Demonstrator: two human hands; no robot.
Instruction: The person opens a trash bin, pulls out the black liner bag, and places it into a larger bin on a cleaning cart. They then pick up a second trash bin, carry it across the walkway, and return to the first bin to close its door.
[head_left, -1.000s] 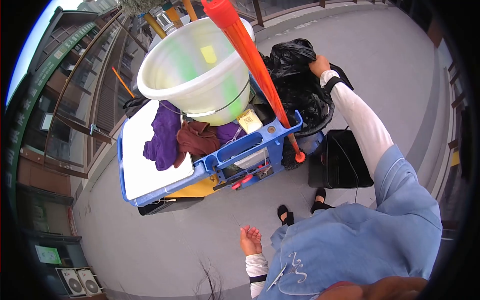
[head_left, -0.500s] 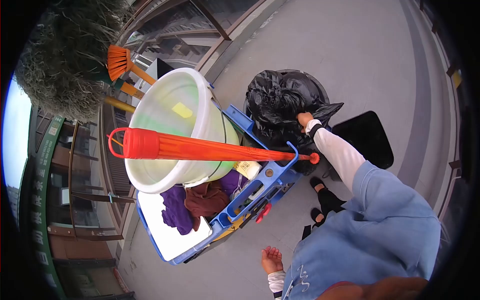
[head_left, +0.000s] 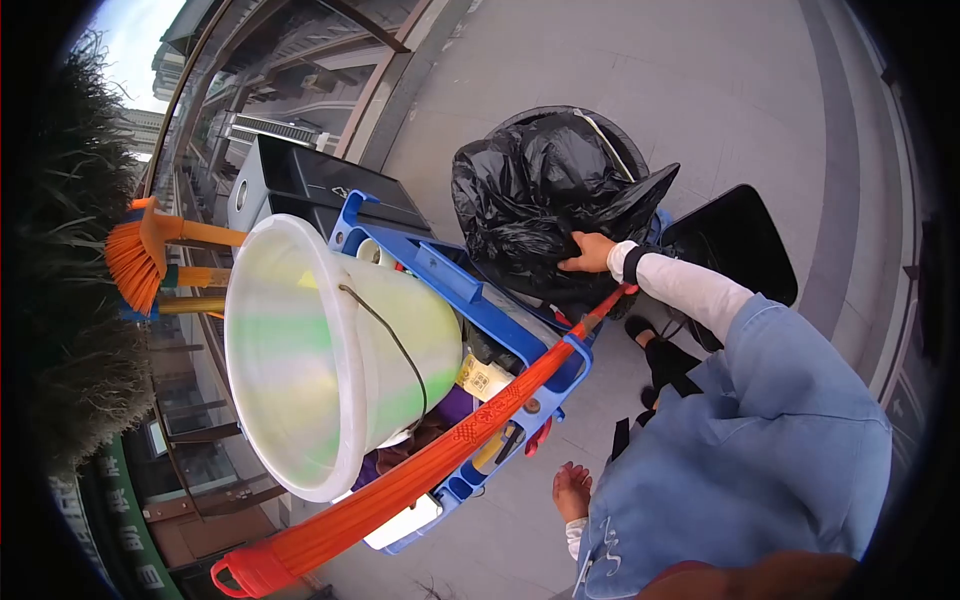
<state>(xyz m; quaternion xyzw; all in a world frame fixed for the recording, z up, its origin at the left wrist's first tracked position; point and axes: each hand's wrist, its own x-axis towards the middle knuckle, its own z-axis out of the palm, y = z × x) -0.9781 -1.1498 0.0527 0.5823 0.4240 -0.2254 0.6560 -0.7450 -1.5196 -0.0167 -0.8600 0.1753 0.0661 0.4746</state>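
My right hand has slid from the top knot down the black bag, now pressed flat at its 5 o'clock flank. Left hand hangs open and empty — so the bag is being tamped, not lifted, I'd say.

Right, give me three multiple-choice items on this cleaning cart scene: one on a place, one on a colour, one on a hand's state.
1. Where does the right hand rest?
A. on the black bin bag
B. on the white bucket
C. on the broom

2. What colour is the cart frame?
A. green
B. blue
C. yellow

3. How is the left hand?
A. gripping a cloth
B. holding the bucket handle
C. open, holding nothing

Answers: 1 A, the fingers lie on the bag's side. 2 B, its rails are blue. 3 C, it hangs free beside the cart.
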